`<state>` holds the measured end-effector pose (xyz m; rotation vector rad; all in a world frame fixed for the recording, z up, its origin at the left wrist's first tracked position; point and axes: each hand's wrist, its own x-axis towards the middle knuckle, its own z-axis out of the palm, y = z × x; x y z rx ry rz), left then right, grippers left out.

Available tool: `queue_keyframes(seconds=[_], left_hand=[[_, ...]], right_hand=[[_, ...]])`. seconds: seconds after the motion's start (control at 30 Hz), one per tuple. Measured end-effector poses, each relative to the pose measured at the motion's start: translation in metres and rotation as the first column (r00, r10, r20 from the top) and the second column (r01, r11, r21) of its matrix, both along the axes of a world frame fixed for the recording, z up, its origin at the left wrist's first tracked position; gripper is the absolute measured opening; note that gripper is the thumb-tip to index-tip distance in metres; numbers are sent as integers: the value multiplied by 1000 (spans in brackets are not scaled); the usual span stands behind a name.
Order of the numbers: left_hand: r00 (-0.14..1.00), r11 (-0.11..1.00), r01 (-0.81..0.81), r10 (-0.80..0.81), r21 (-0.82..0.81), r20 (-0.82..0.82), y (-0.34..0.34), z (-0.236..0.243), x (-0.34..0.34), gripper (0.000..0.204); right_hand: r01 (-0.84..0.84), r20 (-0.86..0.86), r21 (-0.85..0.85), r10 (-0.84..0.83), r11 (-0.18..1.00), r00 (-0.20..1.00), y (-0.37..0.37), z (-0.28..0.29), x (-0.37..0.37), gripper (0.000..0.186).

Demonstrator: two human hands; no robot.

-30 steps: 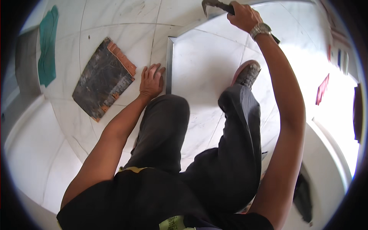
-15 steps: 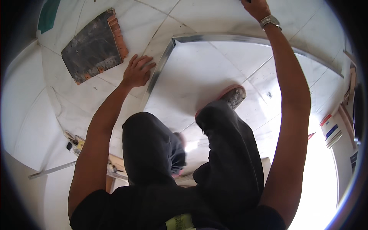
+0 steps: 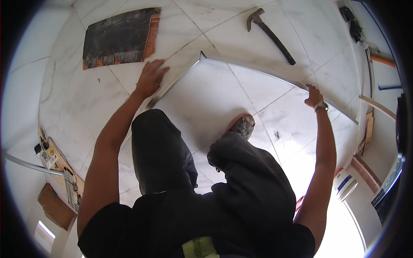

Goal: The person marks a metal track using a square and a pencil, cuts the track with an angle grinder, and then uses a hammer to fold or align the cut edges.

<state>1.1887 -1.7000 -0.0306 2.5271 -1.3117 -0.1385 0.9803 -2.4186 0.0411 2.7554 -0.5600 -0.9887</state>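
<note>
A silvery metal profile [image 3: 262, 71], bent to an angle at its far corner, lies on the white tiled floor in front of me. My left hand [image 3: 150, 78] has its fingers stretched out beside the profile's short left leg; whether the palm's edge touches it I cannot tell. On the long right leg, my right hand [image 3: 313, 95] is closed around the strip, a watch on its wrist. A claw hammer [image 3: 272, 38] with a dark handle rests on the tiles beyond the long leg, apart from both hands.
A dark slab with broken orange edges [image 3: 120, 38] lies at the far left. Tools and a level-like strip [image 3: 64, 165] are at the left. A white bucket [image 3: 344, 185] and wood pieces [image 3: 365, 172] stand along the right. My shoe [image 3: 242, 126] is inside the angle.
My right hand has come back from the far edge, where it held something dark, onto the profile's long leg. The hammer now shows on the floor. My left hand stays by the short leg.
</note>
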Motion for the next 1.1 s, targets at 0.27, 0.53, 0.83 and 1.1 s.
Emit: queue_keyframes(seconds=[0.27,0.53,0.83,1.1], left_hand=[[865,891,-445,455,94,-210,137,23,-154,43],[460,730,-683,442,11,-770,116,33,-147,35],[927,940,-330,340,87,-159,91,20,-134,33],[763,799,-595,597,91,-248,45,35,-134,32]], right_hand=[[-86,318,-282,178,955,931,19,-39,-34,34],[-71,282,-127,104,989,954,50,-22,-74,34],[-9,338,9,6,1000,941,107,-14,-138,31],[118,345,122,-153,986,926,160,0,-163,29]])
